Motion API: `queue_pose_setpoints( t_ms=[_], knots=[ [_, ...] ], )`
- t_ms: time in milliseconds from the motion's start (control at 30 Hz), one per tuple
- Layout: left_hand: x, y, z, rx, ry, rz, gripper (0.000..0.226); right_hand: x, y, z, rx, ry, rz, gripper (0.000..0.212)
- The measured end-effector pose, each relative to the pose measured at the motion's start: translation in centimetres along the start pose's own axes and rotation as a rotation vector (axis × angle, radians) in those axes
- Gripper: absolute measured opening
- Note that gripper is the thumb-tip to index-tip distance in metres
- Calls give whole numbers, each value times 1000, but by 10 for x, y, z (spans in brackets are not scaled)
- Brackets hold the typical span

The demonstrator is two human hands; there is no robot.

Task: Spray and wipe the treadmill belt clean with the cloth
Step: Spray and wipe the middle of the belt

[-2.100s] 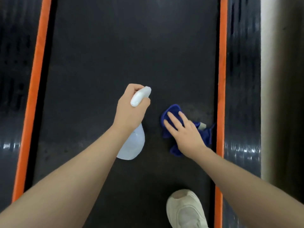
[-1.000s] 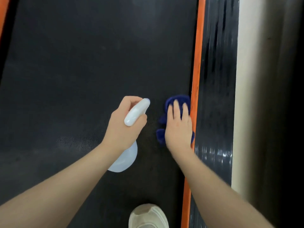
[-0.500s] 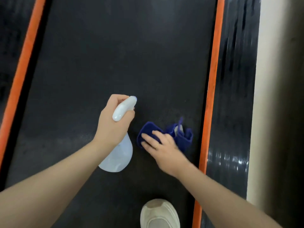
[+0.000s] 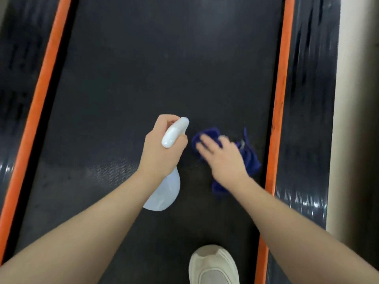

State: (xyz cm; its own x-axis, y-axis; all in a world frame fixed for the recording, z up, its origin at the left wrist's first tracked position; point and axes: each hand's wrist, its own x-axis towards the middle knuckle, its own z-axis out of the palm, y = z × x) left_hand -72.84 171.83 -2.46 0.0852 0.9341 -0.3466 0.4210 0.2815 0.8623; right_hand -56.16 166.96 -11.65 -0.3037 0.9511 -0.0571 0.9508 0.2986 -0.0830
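I had the left hand (image 4: 162,152) wrapped around the neck of the spray bottle (image 4: 164,191), fingers curled at the trigger head, with its nozzle aimed toward the far end of the treadmill belt (image 4: 143,68). My right hand (image 4: 222,158) lay flat, fingers spread, pressing the blue cloth (image 4: 249,158) onto the belt near the right orange strip (image 4: 276,119); the fingers were blurred, so I judged a wiping stroke was under way. A dull patch on the belt to the near left of the bottle looked like damp spray, though I could not be sure. The cloth was bunched rather than spread, so I judged it could roll up under the palm and miss parts of the belt, or snag at the gap beside the orange strip. My white shoe (image 4: 213,267) stood on the near belt, and stepping onto a wet area could cause a slip or leave fresh marks
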Motion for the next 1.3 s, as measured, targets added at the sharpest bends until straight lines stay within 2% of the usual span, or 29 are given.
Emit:
queue_pose_setpoints(
  t_ms=[67, 133, 233, 300, 367, 500, 600, 667, 733, 800, 833, 933, 967, 1033, 1067, 1133, 1300],
  knots=[
    [-2, -1, -1, 2, 9, 3, 27, 22, 9, -4, -19, 23, 247, 64],
    [-4, 1, -3, -8, 11, -1, 25, 10, 0, -6, 22, 14, 340, 69],
    [-7, 4, -4, -11, 4, -14, 22, -42, -25, -5, 51, -52, 241, 73],
    [-8, 4, -2, 5, -9, 2, 23, -52, -19, 0, 21, -33, 162, 56],
    [-7, 2, 1, 31, -18, 21, 23, -29, -4, -4, -37, -20, 203, 47],
    [-6, 3, 4, 45, -23, 30, 22, 8, 7, -11, -8, -193, 448, 60],
    [-9, 6, 4, 53, -49, 13, 23, -32, -19, -19, 5, -253, 359, 76],
    [-9, 5, 6, 66, -76, 10, 24, -64, -30, -15, 41, -288, 271, 75],
    [-8, 4, 9, 87, -85, 18, 24, -63, -19, -10, 29, -196, 200, 59],
    [-6, 3, 11, 102, -81, 27, 23, -37, -5, -11, 5, -114, 269, 48],
    [-6, 2, 11, 101, -75, 33, 22, -21, 2, -13, -17, -108, 335, 52],
    [-6, 4, 10, 85, -60, 39, 20, 10, 13, -16, 116, -196, 543, 59],
    [-7, 4, 9, 80, -60, 34, 20, 15, 12, -20, 203, -149, 616, 57],
    [-8, 5, 8, 70, -65, 20, 20, 15, 10, -24, 368, 73, 731, 47],
    [-7, 6, 8, 69, -70, 17, 21, 10, 10, -25, 409, 132, 757, 44],
    [-6, 5, 9, 68, -73, 3, 21, -7, 10, -17, 305, 126, 607, 48],
    [-6, 6, 8, 68, -69, -2, 21, -62, 6, 6, 153, -95, -167, 68]
  ],
)
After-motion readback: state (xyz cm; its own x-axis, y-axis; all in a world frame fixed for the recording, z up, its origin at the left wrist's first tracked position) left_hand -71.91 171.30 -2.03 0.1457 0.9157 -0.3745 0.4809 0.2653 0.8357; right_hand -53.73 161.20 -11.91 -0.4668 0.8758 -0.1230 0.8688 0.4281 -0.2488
